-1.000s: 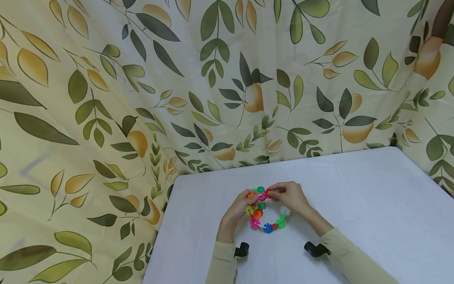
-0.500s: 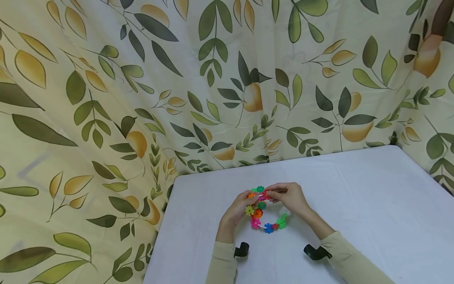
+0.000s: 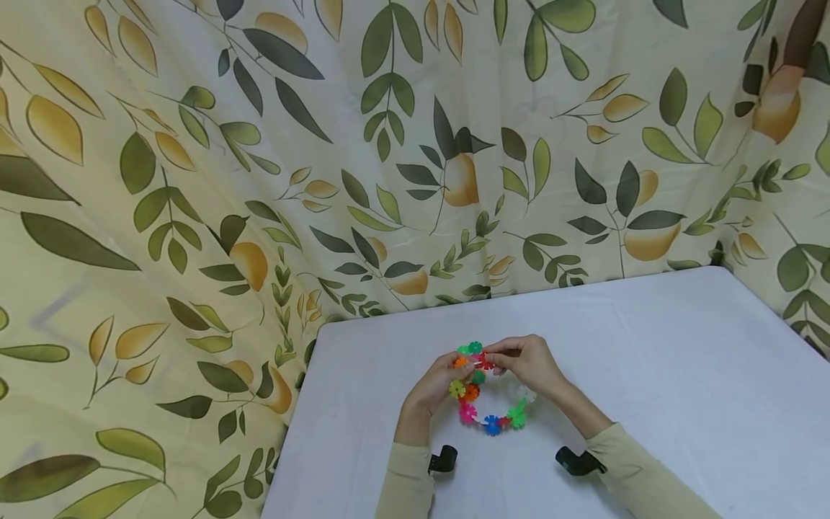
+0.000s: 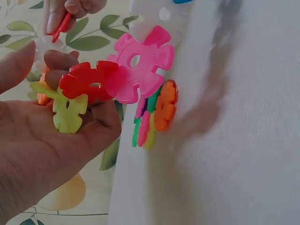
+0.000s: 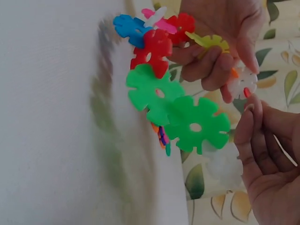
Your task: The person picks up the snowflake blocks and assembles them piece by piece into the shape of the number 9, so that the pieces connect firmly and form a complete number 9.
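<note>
A looped chain of flower-shaped plastic interlocking discs hangs between my hands, with yellow (image 4: 70, 112), red (image 4: 82, 84), pink (image 4: 140, 65), blue (image 5: 129, 29) and green (image 5: 199, 126) pieces joined at their slots. My left hand (image 3: 428, 389) holds the chain's left end, its thumb and fingers at a white disc (image 4: 44, 50) with an orange one behind. Facing it, my right hand (image 3: 530, 364) pinches a red disc (image 4: 61, 28) between thumb and fingertips. That red disc's edge meets the white disc in the right wrist view. A clear disc (image 5: 225, 166) hangs beside the right palm.
Several more discs, among them an orange one (image 4: 166, 105), lie in a small cluster beyond the loop. All this is over a white-covered table (image 3: 648, 360). A leaf-patterned curtain (image 3: 415, 144) stands behind and to the left. A black wrist device shows at each sleeve.
The lower part of the chain has sunk slightly toward me. My right hand has shifted a little left, bringing the red disc closer to my left fingers. The left hand stays nearly still.
</note>
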Available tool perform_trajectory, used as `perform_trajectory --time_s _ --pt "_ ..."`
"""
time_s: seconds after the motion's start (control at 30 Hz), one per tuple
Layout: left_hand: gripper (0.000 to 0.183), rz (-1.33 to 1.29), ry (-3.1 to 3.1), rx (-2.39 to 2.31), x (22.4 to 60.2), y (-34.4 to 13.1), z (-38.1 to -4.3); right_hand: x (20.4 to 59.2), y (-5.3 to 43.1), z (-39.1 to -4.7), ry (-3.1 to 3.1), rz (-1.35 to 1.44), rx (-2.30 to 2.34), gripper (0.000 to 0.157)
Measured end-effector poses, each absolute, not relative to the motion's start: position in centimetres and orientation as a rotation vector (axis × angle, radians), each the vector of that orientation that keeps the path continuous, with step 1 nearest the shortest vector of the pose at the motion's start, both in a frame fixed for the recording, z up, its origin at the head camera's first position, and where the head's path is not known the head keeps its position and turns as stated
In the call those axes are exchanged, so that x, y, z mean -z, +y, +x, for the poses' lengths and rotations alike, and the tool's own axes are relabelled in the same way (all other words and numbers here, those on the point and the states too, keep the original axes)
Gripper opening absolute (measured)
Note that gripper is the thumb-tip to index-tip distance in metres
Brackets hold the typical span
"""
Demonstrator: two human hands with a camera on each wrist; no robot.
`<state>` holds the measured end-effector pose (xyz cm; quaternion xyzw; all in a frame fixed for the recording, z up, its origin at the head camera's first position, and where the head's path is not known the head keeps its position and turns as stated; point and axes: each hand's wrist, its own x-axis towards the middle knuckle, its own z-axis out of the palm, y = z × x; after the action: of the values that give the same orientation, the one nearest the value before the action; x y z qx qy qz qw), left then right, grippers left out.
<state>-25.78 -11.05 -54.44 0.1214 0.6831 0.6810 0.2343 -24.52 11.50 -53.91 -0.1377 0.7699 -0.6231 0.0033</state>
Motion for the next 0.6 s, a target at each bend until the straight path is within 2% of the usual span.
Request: perform_trajectory --time_s 0.17,0.37,0.6 --pt "0.017 0.338 1.837 -1.897 54.4 -11.09 -25.7 53.6 11.2 -24.41 2.428 -0.447 1.963 0.012" --pt "0.011 0.333 1.843 -1.892 54.4 -10.97 -25.56 53.59 10.88 -24.22 2.424 -0.436 1.954 0.012" --pt "0.015 0.306 1.949 -1.852 54.34 -11.24 -25.73 53.81 10.78 -24.52 2.385 -0.472 1.962 0.021"
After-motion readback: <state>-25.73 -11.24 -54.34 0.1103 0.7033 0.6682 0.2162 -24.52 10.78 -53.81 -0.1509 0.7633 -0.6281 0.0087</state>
